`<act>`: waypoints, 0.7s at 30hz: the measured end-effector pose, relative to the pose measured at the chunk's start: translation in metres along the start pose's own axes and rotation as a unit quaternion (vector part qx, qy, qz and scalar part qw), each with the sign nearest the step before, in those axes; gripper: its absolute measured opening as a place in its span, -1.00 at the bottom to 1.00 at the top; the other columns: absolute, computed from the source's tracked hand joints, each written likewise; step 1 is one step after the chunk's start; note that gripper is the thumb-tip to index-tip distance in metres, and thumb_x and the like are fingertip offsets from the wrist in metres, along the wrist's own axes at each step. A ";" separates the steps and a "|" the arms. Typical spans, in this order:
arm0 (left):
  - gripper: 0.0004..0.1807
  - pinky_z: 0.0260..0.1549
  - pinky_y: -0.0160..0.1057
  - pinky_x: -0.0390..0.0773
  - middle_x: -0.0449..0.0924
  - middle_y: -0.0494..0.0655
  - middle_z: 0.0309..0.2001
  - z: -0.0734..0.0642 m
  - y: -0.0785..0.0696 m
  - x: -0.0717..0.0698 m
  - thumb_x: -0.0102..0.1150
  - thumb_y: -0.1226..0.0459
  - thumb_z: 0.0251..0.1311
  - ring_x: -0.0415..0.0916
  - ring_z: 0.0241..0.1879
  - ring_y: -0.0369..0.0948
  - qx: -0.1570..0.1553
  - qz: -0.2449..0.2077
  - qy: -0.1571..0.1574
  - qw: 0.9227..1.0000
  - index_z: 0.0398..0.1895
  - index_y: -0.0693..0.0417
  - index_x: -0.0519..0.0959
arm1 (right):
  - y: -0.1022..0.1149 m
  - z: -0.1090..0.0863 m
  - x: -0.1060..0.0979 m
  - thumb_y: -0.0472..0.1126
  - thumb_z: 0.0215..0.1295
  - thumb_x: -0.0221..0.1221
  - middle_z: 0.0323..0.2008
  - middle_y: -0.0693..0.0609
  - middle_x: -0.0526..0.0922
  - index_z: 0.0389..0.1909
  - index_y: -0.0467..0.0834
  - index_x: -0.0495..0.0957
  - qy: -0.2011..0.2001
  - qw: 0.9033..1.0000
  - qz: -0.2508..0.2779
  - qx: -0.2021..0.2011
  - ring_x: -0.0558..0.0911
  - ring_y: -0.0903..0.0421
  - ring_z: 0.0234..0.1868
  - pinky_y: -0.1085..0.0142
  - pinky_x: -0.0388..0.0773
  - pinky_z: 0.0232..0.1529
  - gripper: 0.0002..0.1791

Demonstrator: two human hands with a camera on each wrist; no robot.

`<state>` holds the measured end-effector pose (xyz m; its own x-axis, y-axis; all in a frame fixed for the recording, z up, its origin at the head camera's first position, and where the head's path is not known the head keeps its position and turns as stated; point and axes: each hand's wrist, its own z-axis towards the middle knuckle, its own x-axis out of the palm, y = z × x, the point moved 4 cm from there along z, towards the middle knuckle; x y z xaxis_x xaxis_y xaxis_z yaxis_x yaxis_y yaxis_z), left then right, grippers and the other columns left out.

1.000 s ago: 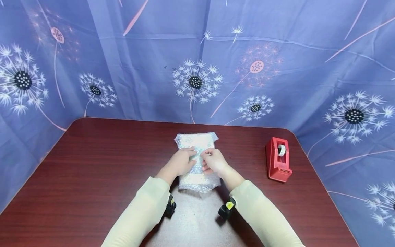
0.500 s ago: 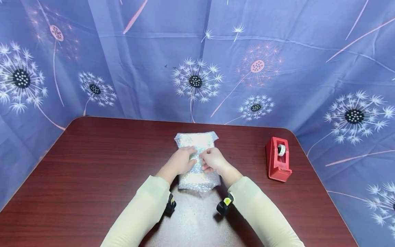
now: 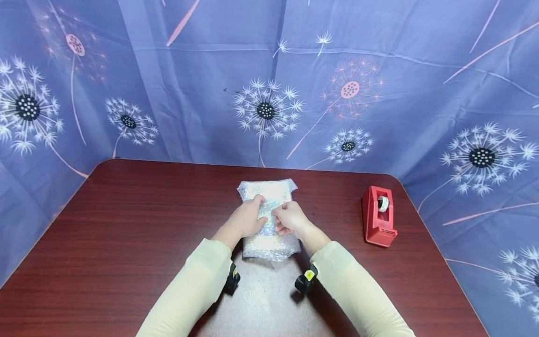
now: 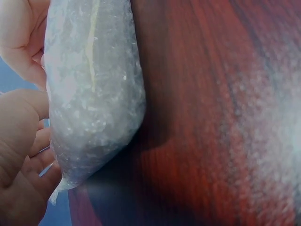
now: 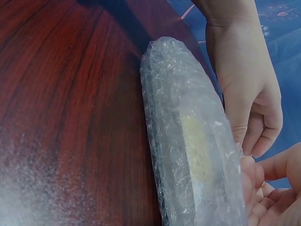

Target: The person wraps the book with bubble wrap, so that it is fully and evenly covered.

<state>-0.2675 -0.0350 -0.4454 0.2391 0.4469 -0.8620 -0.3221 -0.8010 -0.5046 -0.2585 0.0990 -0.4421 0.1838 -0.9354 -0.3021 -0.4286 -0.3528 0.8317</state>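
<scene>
A flat, oblong package in clear bubble wrap (image 3: pixel 269 243) lies on the table in front of the person. A pale yellowish patch (image 5: pixel 197 150) shows through the wrap. From the left, the left hand (image 3: pixel 246 217) rests on the top of the package with its fingers stretched out and thumb spread apart. On the other side, the right hand (image 3: pixel 292 219) has thumb and index finger together at the middle of the package, pinching the wrap, its other fingers curled below. Both hands' fingertips come close together along the top in the right wrist view. The pinched spot is partly hidden.
A red tape dispenser (image 3: pixel 380 217) with a white roll stands to the right on the dark reddish wooden table (image 3: pixel 126 224). Behind the table hangs a blue curtain (image 3: pixel 202 93) with a dandelion print.
The left hand's fingers have shifted slightly away from the person and opened wider from the thumb. The right hand stays at about the same spot, and the package has not moved.
</scene>
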 end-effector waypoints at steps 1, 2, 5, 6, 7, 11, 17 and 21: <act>-0.43 0.13 -0.06 0.48 0.53 0.12 0.10 0.000 0.000 0.000 0.18 0.17 0.22 0.48 0.13 0.01 0.001 0.000 -0.001 1.000 0.26 0.11 0.26 | 0.000 0.000 0.000 -0.27 0.29 0.06 -0.63 0.06 0.39 -0.34 -0.28 0.44 -0.001 1.000 0.000 0.000 0.46 0.25 -0.77 0.43 0.52 -0.72 -0.87; -0.43 0.15 -0.06 0.47 0.52 0.12 0.12 0.000 0.000 0.000 0.18 0.17 0.22 0.46 0.15 0.01 0.004 0.003 0.000 1.000 0.26 0.10 0.26 | 0.000 0.000 0.000 -0.26 0.29 0.06 -0.63 0.06 0.39 -0.36 -0.27 0.44 -0.002 1.000 0.000 0.000 0.47 0.25 -0.77 0.43 0.52 -0.72 -0.88; -0.41 0.25 -0.08 0.37 0.45 0.09 0.22 0.001 -0.001 0.000 0.16 0.19 0.23 0.38 0.24 0.00 0.014 0.011 0.002 1.000 0.31 0.09 0.27 | -0.001 0.001 0.000 -0.26 0.29 0.05 -0.64 0.06 0.39 -0.41 -0.25 0.42 -0.005 1.000 0.004 -0.001 0.47 0.25 -0.77 0.42 0.52 -0.73 -0.87; -0.41 0.28 -0.08 0.34 0.43 0.09 0.25 0.001 -0.001 0.000 0.16 0.19 0.24 0.35 0.27 0.00 0.019 0.014 0.002 1.000 0.32 0.08 0.28 | -0.001 0.001 0.000 -0.27 0.29 0.05 -0.64 0.06 0.39 -0.43 -0.24 0.41 -0.007 1.000 0.005 -0.001 0.47 0.25 -0.77 0.42 0.52 -0.73 -0.86; -0.41 0.30 -0.08 0.32 0.41 0.08 0.27 0.001 -0.002 0.000 0.15 0.19 0.24 0.33 0.29 0.00 0.022 0.017 0.003 1.000 0.33 0.08 0.28 | -0.001 0.001 0.000 -0.27 0.29 0.05 -0.65 0.06 0.39 -0.44 -0.24 0.41 -0.007 1.000 0.007 -0.001 0.47 0.24 -0.77 0.42 0.52 -0.73 -0.86; -0.41 0.34 -0.09 0.25 0.35 0.06 0.32 0.000 -0.003 0.000 0.12 0.20 0.26 0.26 0.34 0.00 0.032 0.022 0.006 0.999 0.36 0.07 0.29 | -0.001 0.001 -0.001 -0.28 0.28 0.05 -0.65 0.07 0.39 -0.43 -0.25 0.42 -0.009 1.000 0.010 -0.001 0.46 0.25 -0.77 0.42 0.52 -0.73 -0.87; -0.45 0.33 -0.10 0.27 0.33 0.01 0.33 0.002 -0.006 -0.001 0.08 0.19 0.28 0.24 0.34 -0.01 0.029 0.049 0.025 0.998 0.35 0.05 0.33 | -0.001 0.000 -0.001 -0.28 0.27 0.05 -0.66 0.08 0.40 -0.39 -0.28 0.46 -0.007 1.000 0.005 -0.003 0.46 0.26 -0.78 0.43 0.53 -0.73 -0.87; -0.47 0.32 -0.09 0.29 0.30 0.01 0.32 0.004 -0.009 -0.002 0.07 0.18 0.29 0.23 0.33 -0.01 0.017 0.066 0.047 0.997 0.34 0.04 0.34 | -0.001 0.000 -0.001 -0.28 0.27 0.06 -0.67 0.08 0.40 -0.38 -0.31 0.46 -0.002 1.000 0.003 -0.004 0.46 0.26 -0.78 0.43 0.53 -0.72 -0.86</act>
<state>-0.2687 -0.0270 -0.4391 0.2759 0.2975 -0.9140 -0.3867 -0.8362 -0.3889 -0.2584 0.1003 -0.4429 0.1781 -0.9373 -0.2997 -0.4228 -0.3478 0.8368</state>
